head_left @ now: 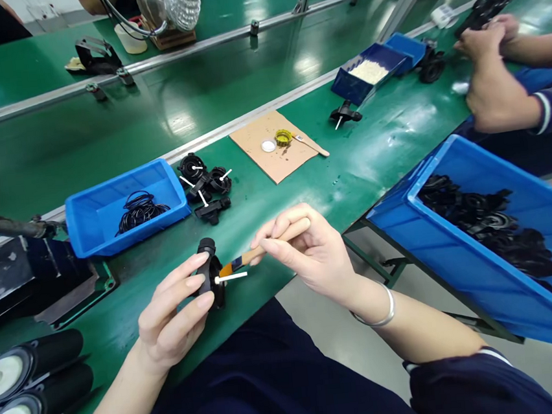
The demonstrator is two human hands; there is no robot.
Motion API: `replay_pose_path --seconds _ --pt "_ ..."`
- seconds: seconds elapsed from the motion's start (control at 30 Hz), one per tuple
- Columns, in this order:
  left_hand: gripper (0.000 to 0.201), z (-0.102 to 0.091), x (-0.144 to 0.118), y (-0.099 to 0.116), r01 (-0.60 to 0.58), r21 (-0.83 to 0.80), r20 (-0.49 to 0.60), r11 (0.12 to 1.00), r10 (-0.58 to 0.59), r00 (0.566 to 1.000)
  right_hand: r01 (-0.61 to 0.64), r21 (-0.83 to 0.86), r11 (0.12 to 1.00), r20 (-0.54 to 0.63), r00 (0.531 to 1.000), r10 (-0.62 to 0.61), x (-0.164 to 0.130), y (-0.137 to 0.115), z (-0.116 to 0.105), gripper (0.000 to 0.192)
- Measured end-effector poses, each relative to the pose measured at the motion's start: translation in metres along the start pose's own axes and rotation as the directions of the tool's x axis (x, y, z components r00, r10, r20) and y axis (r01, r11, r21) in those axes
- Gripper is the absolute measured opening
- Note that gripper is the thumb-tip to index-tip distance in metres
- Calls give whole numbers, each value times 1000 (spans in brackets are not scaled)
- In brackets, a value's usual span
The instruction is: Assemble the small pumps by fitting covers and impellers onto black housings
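Observation:
My left hand is closed on a round black plastic part just above the green bench, near its front edge. A thin white pin sticks out of the part's hollow side. In my right hand I grip a paintbrush by its wooden handle. Its orange bristles reach into the hollow side, beside the base of the pin; whether they touch the inner wall I cannot tell. Several similar black parts with white pins lie farther back. On a cardboard sheet stands a yellow-rimmed small pot.
A blue bin with black rubber rings stands at left, near black cylinders. Another brush and a white lid lie on the cardboard. A large blue crate of black parts stands right. A co-worker's hands hold a black piece.

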State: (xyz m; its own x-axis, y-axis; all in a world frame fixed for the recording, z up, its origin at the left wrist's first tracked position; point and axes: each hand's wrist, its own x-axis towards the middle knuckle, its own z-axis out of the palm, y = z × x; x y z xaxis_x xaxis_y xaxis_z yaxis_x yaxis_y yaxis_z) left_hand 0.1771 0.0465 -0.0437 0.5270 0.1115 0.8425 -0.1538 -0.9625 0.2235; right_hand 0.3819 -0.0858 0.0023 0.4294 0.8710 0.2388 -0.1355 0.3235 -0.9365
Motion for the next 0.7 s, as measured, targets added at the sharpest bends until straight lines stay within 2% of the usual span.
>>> replay_pose_path --seconds 0.07,0.13,0.2,0.3,0.37,0.4,0.43,0.47,0.5,0.57,0.6,0.63,0.67,0.7 --pt "26 1 2 0 5 1 4 1000 -5 1000 52 -62 997 -9 999 -53 0 0 -1 15" --pt "27 1 2 0 17 7 5 1000 -17 1000 32 -46 998 -2 999 -32 -1 0 -2 15" --pt "31 1 0 -1 25 23 9 999 -25 1000 -80 48 996 29 996 78 -1 1 -2 16" --pt "39 4 -2 -2 44 51 22 998 -45 999 -277 203 939 78 961 266 1 4 -2 22" --pt "47 10 -1 -3 166 56 46 985 -169 985 -318 254 913 47 947 317 4 6 -6 24" --pt "50 15 1 -4 273 50 54 961 -276 960 -308 258 916 3 948 318 7 7 -11 23" --pt "54 20 1 -6 403 27 61 915 -403 913 -279 246 928 -58 952 301 11 8 -17 22" --pt "56 26 2 -9 537 -19 76 844 -534 842 -236 220 947 -131 955 268 16 8 -25 20" --pt "57 32 2 -12 657 -80 105 750 -649 754 -182 186 965 -211 952 221 22 8 -35 19" --pt "54 45 -2 -18 815 -201 197 543 -793 577 -63 95 993 -374 923 94 37 8 -62 19" --pt "53 52 -4 -21 857 -233 243 459 -826 508 -5 39 999 -446 895 22 46 7 -78 21" --pt "53 58 -7 -24 882 -243 272 404 -844 462 47 -19 999 -505 862 -50 55 6 -95 24" --pt "53 64 -9 -26 891 -242 285 385 -849 445 91 -78 993 -553 825 -119 65 6 -114 28" --pt "54 70 -11 -28 884 -233 281 405 -842 460 124 -130 984 -586 790 -177 75 5 -133 32"
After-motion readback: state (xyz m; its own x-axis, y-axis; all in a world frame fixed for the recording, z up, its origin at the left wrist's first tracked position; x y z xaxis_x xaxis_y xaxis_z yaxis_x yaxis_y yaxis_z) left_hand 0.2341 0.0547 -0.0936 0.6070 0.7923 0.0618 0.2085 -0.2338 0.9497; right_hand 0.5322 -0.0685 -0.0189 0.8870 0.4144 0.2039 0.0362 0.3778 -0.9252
